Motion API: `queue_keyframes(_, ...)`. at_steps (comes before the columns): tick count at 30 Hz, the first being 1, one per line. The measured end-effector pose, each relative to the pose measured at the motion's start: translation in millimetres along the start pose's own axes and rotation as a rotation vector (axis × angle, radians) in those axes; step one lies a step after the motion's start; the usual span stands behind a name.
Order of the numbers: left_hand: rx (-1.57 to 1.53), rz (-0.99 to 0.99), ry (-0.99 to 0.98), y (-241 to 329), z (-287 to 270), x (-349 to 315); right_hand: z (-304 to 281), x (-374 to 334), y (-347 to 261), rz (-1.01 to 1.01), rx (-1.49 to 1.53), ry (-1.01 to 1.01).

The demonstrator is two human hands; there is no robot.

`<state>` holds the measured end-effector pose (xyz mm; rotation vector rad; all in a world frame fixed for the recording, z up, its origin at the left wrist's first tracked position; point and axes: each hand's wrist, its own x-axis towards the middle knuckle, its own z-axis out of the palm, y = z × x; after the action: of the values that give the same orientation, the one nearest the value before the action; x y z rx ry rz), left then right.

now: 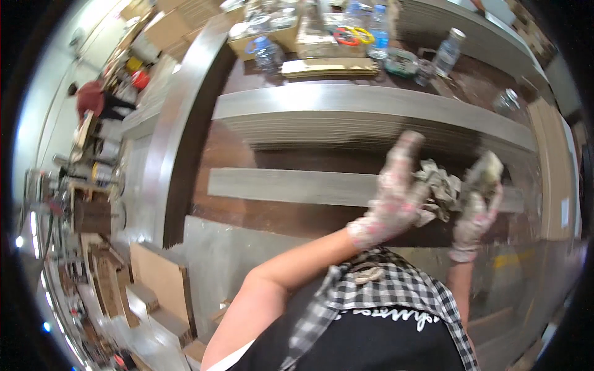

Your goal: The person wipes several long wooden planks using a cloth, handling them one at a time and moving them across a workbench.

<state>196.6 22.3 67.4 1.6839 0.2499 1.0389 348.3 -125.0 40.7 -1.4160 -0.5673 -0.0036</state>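
Observation:
Both my hands wear pale work gloves with pinkish marks. My left hand (394, 198) is over the nearer grey strip, one finger pointing away and the others against a crumpled grey-white rag (442, 190). The rag hangs between my two hands. To its right is my right hand (475, 216), bent around a pale, blurred, greenish-grey thing (486, 172) whose kind I cannot make out. Beneath lies a long grey strip (278, 185) on a brown tabletop (213, 148). Just behind it runs a stack of long grey strips (346, 102).
Clear bottles (447, 52), scissors with red and yellow handles (354, 36) and a pile of cardboard strips (330, 67) stand along the far side. A tall grey stack (185, 136) borders the left. Cardboard boxes (162, 284) sit lower left. Another person (93, 102) works farther off.

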Motion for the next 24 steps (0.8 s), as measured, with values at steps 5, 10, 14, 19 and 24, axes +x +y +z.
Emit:
queue_keyframes(5,0.424,-0.114,0.244,-13,-89,-19,100,-63,-11,-0.528,-0.597,-0.437)
queue_keyframes(10,0.965,-0.039,-0.080,-16,-107,-23,71,-16,-18,-0.525,-0.792,-0.326)
queue_keyframes(14,0.961,0.071,-0.198,-21,-100,-19,-68,59,33,-0.242,-1.003,0.012)
queue_keyframes(19,1.033,-0.020,-0.320,-13,-97,-17,0,14,9,-0.346,-0.995,-0.159)
queue_keyframes(24,1.086,-0.077,-0.294,-12,-96,-19,-80,77,45,-0.294,-1.068,0.024)
